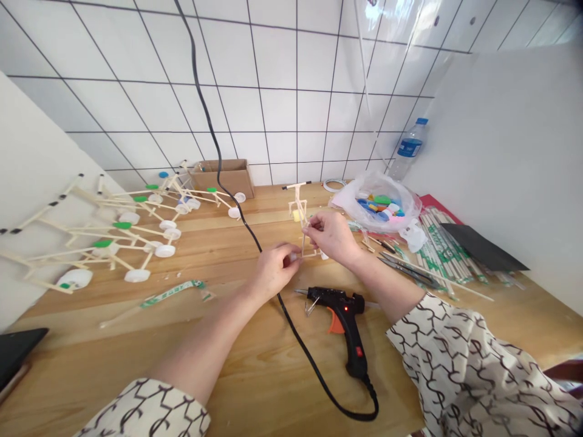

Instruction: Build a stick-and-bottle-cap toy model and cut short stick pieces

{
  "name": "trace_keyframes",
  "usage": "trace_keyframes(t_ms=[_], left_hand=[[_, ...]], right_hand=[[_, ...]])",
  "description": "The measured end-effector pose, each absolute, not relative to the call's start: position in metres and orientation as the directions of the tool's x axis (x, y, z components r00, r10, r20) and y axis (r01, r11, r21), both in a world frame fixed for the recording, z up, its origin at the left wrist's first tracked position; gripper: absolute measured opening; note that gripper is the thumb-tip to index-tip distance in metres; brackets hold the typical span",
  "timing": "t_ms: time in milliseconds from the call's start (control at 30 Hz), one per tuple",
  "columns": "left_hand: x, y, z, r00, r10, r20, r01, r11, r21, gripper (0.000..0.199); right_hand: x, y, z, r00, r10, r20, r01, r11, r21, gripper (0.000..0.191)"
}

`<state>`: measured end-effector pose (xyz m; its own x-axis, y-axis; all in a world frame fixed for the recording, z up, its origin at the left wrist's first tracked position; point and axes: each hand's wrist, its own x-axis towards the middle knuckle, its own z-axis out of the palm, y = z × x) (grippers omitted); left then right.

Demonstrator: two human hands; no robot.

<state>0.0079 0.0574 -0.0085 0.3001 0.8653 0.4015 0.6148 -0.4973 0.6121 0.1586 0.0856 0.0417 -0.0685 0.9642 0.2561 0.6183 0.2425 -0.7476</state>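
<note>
My left hand and my right hand meet above the wooden table top. Between them stands a small frame of thin wooden sticks with a yellow piece in it. My right fingers pinch one of its upright sticks. My left fingertips grip its lower end, where a small white piece shows; my fingers hide what it is. A black hot glue gun lies on its side just below my hands, with its red light on.
Several finished stick models with white bottle-cap wheels lie at the left. Behind my hands are a plastic bag of coloured caps, a cardboard box and a water bottle. Bundled sticks, scissors and a black cable lie about.
</note>
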Motion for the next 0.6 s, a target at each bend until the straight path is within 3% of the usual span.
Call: trace_keyframes(t_ms=[600], left_hand=[[0.0073, 0.0587, -0.0069, 0.313, 0.877, 0.364, 0.612, -0.479, 0.629, 0.012]], right_hand=[[0.1593, 0.0847, 0.0396, -0.069, 0.962, 0.263, 0.617, 0.248, -0.747, 0.01]])
